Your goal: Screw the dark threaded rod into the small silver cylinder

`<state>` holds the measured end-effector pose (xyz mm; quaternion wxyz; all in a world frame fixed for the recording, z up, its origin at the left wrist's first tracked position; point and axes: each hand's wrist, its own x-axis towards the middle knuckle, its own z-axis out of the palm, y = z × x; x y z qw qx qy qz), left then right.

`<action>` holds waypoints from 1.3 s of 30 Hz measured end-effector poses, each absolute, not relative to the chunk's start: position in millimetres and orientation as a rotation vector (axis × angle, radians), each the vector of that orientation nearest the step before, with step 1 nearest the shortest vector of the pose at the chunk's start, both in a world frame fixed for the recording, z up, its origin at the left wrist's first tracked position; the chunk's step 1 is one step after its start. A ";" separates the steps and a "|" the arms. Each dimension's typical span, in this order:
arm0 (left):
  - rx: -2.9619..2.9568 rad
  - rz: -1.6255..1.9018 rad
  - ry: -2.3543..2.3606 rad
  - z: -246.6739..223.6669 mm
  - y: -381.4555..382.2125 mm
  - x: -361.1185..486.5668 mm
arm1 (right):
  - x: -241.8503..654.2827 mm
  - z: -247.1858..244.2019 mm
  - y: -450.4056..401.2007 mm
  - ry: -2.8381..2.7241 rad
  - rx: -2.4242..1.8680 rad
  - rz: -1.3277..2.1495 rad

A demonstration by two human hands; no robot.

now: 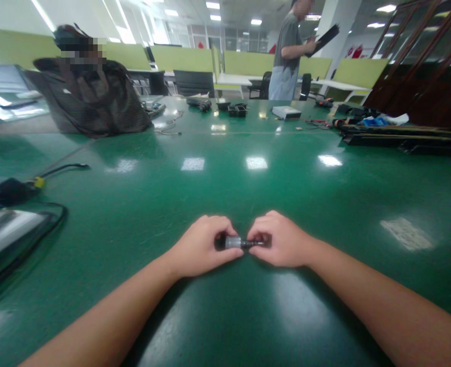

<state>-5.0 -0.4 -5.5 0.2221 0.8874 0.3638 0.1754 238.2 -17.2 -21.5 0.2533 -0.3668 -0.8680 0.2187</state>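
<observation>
A small dark cylindrical tool with a grey band (pixel 233 242) lies level between my two hands, low over the green table (pixel 225 193). My left hand (pixel 204 245) is closed round its thicker dark end, thumb along the near side. The fingers of my right hand (pixel 281 239) pinch its thin, dark, ridged end. The fingertips of the two hands are close together but apart. Both ends of the tool are partly hidden by the fingers.
At left are a device with a black cable (pixel 15 229) and a black adapter (pixel 11 191). A large dark bag (pixel 91 97) stands back left. Small electronics, a white box (pixel 285 112) and black bars (pixel 405 137) line the far side. A person (pixel 286 51) stands beyond.
</observation>
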 end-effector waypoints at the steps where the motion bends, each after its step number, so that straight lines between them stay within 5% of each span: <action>1: 2.450 0.482 1.006 -5.3 -0.5 -4.8 | 238.5 -21.4 -17.0 -2.354 -0.998 0.598; 39: 2.438 0.498 1.027 -3.0 -1.9 -5.6 | 265.6 -10.0 -6.6 -2.429 -1.086 0.680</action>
